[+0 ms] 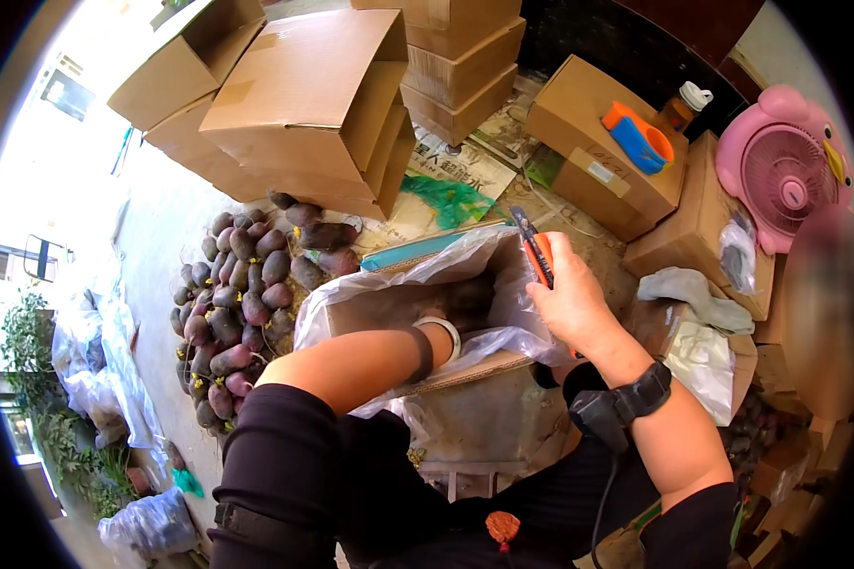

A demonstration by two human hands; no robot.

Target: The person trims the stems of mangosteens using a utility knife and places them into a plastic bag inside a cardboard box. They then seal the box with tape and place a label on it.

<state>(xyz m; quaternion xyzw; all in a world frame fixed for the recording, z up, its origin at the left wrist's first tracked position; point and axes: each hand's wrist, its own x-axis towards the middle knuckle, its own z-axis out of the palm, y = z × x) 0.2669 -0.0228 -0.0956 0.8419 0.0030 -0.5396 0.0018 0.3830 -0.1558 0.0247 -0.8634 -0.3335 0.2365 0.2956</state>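
Packing looks to be the step in hand: the left hand (pixel 434 321) reaches down into the plastic-lined carton (pixel 503 365), its fingers hidden so its grip cannot be told, while the right hand (pixel 569 303) is closed around orange-handled shears (pixel 536 254) above the carton's rim, and the next move likely calls for another purple sweet potato from the pile (pixel 232 322) on the floor to the left.

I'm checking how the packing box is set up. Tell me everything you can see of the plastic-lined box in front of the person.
The box is brown cardboard, open at the top and lined with a thin clear plastic bag whose edges spill over its rim. It sits just ahead of the person's lap, beside the pile of purple sweet potatoes. The left hand reaches down inside it, hidden past the wrist; the right hand, holding orange-handled pliers, rests at its right rim.
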